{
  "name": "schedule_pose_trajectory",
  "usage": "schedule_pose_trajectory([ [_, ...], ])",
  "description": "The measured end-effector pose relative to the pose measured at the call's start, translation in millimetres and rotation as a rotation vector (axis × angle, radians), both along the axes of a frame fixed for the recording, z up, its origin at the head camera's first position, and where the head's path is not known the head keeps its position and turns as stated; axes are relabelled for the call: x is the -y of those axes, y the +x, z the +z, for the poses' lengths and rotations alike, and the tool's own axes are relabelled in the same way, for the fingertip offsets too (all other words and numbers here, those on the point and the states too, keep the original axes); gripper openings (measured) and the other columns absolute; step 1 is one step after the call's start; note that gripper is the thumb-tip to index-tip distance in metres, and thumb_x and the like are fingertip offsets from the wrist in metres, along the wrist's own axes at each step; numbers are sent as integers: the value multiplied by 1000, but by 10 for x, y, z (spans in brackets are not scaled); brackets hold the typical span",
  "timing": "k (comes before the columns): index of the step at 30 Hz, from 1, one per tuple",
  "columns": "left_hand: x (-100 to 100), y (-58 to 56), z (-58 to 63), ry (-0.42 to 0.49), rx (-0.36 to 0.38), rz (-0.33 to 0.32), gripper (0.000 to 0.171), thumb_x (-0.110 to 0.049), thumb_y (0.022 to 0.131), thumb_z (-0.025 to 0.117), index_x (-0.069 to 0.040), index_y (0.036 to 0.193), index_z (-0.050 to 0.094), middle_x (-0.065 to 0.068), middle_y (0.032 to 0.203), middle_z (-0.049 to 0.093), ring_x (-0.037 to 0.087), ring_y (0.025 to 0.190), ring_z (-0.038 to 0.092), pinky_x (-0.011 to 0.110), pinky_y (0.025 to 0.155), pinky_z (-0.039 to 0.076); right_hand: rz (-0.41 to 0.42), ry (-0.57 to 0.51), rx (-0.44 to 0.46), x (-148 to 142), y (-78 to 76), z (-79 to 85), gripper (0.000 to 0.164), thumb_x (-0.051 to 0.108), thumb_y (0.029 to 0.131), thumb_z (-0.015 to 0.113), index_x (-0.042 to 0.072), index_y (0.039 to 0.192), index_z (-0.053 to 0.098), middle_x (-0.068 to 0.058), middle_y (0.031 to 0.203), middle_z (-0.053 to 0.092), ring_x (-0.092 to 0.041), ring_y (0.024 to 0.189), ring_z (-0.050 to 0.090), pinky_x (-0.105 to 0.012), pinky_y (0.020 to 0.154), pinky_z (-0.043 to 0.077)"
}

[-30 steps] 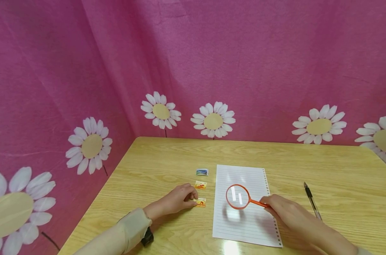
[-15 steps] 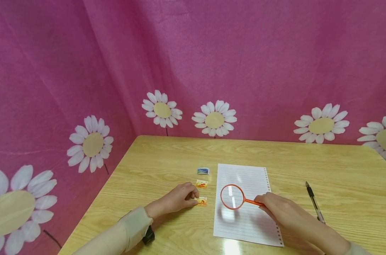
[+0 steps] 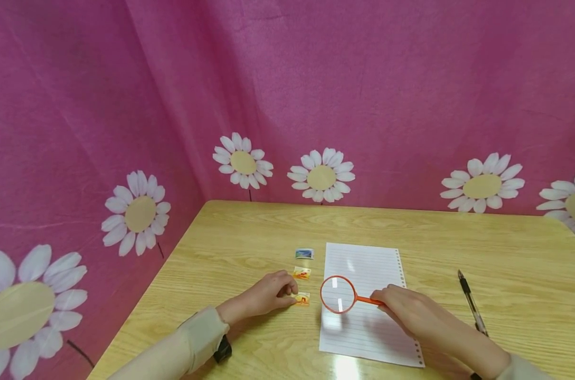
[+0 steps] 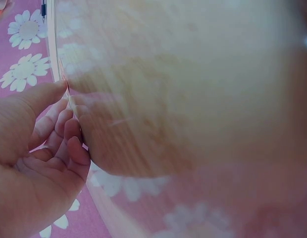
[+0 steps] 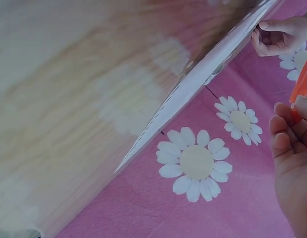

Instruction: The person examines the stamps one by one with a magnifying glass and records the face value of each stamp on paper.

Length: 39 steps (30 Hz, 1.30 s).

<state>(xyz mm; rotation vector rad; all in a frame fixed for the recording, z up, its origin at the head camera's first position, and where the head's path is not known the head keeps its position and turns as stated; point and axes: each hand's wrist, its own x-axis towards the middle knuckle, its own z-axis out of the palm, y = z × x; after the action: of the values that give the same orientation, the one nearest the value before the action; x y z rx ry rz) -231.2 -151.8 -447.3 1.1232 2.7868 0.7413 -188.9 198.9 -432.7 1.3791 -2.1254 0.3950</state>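
Note:
My right hand (image 3: 413,311) holds an orange-rimmed magnifying glass (image 3: 338,294) by the end of its handle. The lens hangs over the left edge of a lined sheet of paper (image 3: 363,264), close to the nearest yellow stamp (image 3: 303,299). My left hand (image 3: 265,295) rests on the table with its thumb tip at that stamp's left edge and its other fingers loosely bent. Behind this stamp lie a second yellow stamp (image 3: 302,273) and a blue-green one (image 3: 304,254), in a column. In the right wrist view the orange handle (image 5: 303,82) shows at the fingers.
A black-capped clear pen (image 3: 471,301) lies right of the paper, partly behind the right forearm. The wooden table (image 3: 249,232) meets a pink curtain (image 3: 387,95) printed with white daisies at its back and left. A black strap (image 3: 222,349) shows at the left wrist.
My right hand has carried the magnifying glass leftward across the paper, so its rim now reaches past the paper's left edge toward the nearest stamp. The left hand has stayed in place.

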Motion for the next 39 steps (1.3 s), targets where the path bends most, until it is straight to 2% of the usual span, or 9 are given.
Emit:
schedule_pose_trajectory([
  [2, 2, -2, -3, 1, 0, 2, 13, -15, 89, 72, -8, 94, 61, 1, 82, 54, 3, 72, 41, 15, 68, 36, -34, -18, -56, 99, 41, 16, 31, 28, 108, 33, 11, 105, 59, 13, 86, 54, 1, 74, 49, -13, 66, 43],
  [6, 0, -3, -2, 2, 7, 3, 13, -15, 89, 71, -8, 95, 62, 0, 83, 54, 1, 72, 40, 15, 68, 36, -18, -39, -86, 160, 27, 26, 33, 30, 108, 31, 11, 105, 59, 13, 87, 55, 1, 75, 51, -14, 66, 43],
  [22, 5, -7, 1, -2, 34, 4, 13, -15, 90, 70, -7, 96, 62, 1, 84, 54, 3, 74, 41, 16, 69, 37, -61, 35, -53, 270, 27, 66, 34, 32, 109, 28, 16, 107, 58, 17, 87, 55, 6, 79, 48, -11, 72, 42],
  [34, 9, -8, -12, -2, 27, 8, 13, -16, 90, 71, -7, 96, 62, 1, 85, 55, 3, 75, 43, 16, 70, 38, 29, -8, -85, 341, -36, 43, 31, 27, 108, 31, 13, 107, 59, 14, 85, 55, 2, 75, 49, -15, 67, 42],
  [39, 8, -12, -8, 0, 19, 6, 13, -16, 90, 71, -7, 96, 62, 2, 85, 56, 3, 76, 44, 15, 70, 38, 9, 20, -66, 372, -30, 55, 31, 28, 108, 30, 13, 107, 58, 15, 86, 55, 2, 76, 49, -15, 70, 43],
])
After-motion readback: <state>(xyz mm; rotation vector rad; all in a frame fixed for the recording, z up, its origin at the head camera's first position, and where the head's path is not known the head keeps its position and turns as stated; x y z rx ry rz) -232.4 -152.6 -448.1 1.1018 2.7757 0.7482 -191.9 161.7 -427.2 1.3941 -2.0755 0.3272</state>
